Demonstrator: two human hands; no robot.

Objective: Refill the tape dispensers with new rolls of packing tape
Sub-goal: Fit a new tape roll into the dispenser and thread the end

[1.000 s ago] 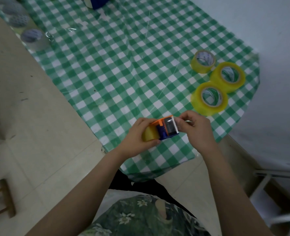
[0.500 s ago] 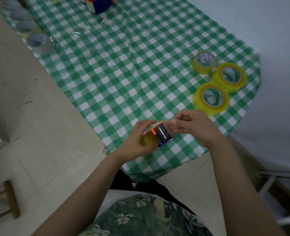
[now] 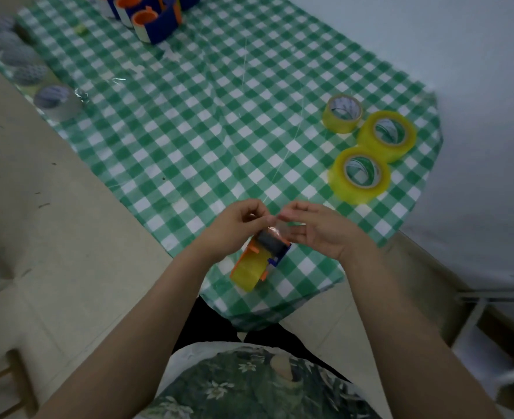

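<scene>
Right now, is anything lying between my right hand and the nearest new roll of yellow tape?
Nothing visible. Only bare checked tablecloth lies between your right hand and the nearest yellow roll. The other two rolls sit beyond it, and the dispenser is nearer you, off that path.

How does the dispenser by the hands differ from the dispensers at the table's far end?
The near dispenser carries a yellow roll; the far dispensers show bare orange hubs with no roll. The near dispenser sits alone at the near edge of the table; the far dispensers are clustered together. Both are orange and blue plastic.
</scene>
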